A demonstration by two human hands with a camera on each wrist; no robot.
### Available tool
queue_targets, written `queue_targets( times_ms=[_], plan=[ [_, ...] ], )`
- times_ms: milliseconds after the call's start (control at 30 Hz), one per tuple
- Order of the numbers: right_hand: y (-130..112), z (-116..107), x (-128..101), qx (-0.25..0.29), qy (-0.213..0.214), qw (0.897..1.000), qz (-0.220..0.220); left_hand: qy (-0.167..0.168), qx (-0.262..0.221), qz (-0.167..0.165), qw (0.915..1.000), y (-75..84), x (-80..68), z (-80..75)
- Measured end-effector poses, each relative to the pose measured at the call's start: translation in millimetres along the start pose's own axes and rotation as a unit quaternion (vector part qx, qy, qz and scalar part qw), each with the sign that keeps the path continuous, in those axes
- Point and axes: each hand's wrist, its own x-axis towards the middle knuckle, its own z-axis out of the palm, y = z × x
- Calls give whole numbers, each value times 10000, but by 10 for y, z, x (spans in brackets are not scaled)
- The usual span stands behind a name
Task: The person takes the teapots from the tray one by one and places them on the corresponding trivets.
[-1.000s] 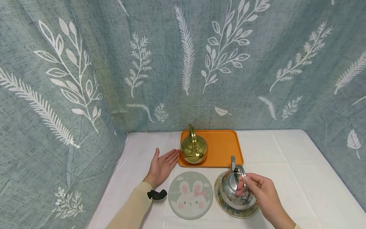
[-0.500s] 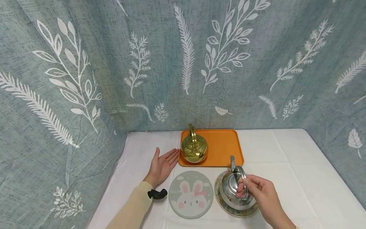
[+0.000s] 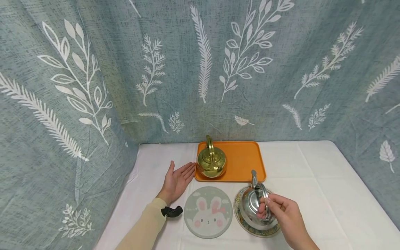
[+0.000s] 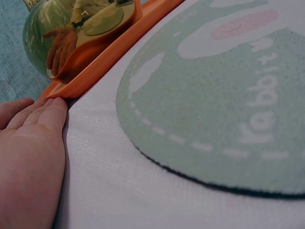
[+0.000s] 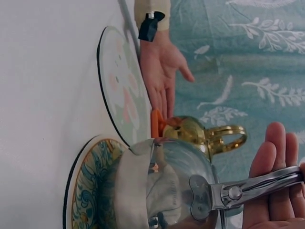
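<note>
My right hand [image 3: 285, 211] grips the upright handle of a shiny silver kettle [image 3: 251, 206], the fingers curled through it and the thumb on top. The kettle's spout points toward the orange tray. Below it lies a round patterned mat [image 3: 240, 222], largely covered by the kettle; in the right wrist view its blue and yellow leaf pattern [image 5: 86, 200] shows. My left hand [image 3: 176, 184] lies palm up with straight fingers, its fingertips right at the left edge of the orange tray [image 3: 243, 159]. On the tray's left side stands a brass kettle [image 3: 212, 163], its handle raised.
Between my hands lies a round pale green mat [image 3: 208, 222] with a rabbit picture. A white cloth [image 3: 306, 180] covers the table. Blue-green curtains [image 3: 175, 86] with white leaf prints hang behind and at both sides.
The silver kettle and my right hand have shifted very slightly left, with the handle a little lower. My left hand, the brass kettle and the tray stay where they were.
</note>
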Motion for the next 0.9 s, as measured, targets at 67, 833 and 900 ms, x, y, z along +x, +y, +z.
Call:
queue_targets(
  times_ms=[67,833,900],
  plan=[
    [-5,12,-2,20,7,10000,5,50,-39,-23,10000,1,1,-4],
    [37,18,11,160,130,9998,-16,13,-67,-12,10000,9,36,-33],
    [37,16,14,166,182,9997,16,-12,-21,-11,10000,5,37,-28]
  ],
)
